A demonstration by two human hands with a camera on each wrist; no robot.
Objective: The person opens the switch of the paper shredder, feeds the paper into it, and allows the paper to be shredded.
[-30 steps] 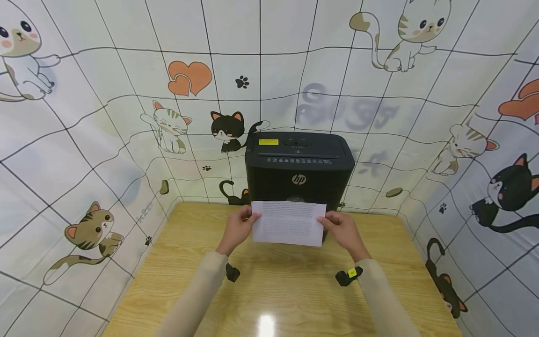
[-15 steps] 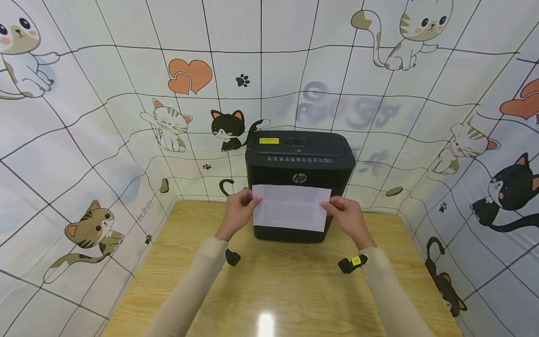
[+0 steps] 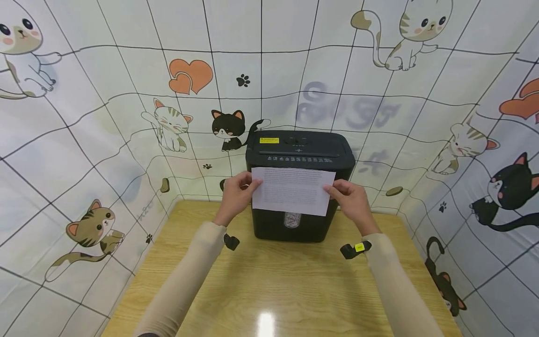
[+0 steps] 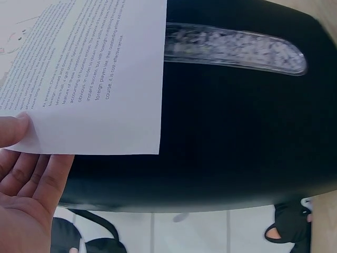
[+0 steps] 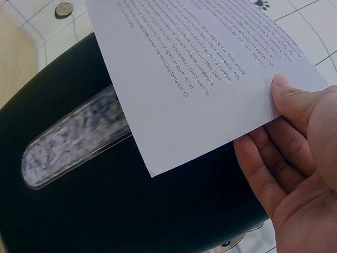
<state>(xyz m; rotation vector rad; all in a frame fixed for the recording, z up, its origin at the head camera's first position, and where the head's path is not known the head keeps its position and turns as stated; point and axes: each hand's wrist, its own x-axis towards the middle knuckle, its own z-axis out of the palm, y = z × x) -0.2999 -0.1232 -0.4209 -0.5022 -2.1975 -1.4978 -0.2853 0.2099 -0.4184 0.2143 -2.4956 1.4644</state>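
Observation:
A printed sheet of paper (image 3: pixel 290 191) is stretched between both hands in front of the black HP paper shredder (image 3: pixel 290 231). My left hand (image 3: pixel 236 196) pinches its left edge, thumb on the printed face and fingers behind. At the opposite edge my right hand (image 3: pixel 351 203) pinches it the same way, as the right wrist view shows with the paper (image 5: pixel 179 105) over the thumb's side. The sheet's top edge lies just below the shredder's top panel (image 3: pixel 299 150) in the head view and covers the logo. Paper scraps show through the bin window (image 4: pixel 231 50).
The shredder stands at the back of a wooden table (image 3: pixel 269 281), close to a cat-patterned cloth wall (image 3: pixel 278 75). Similar cloth rises on the left and right sides. A yellow label (image 3: pixel 269 140) sits on the shredder's top left.
Both hands have raised the sheet up along the shredder's front, from its lower part to near the top panel. The bin window has come into sight below the paper.

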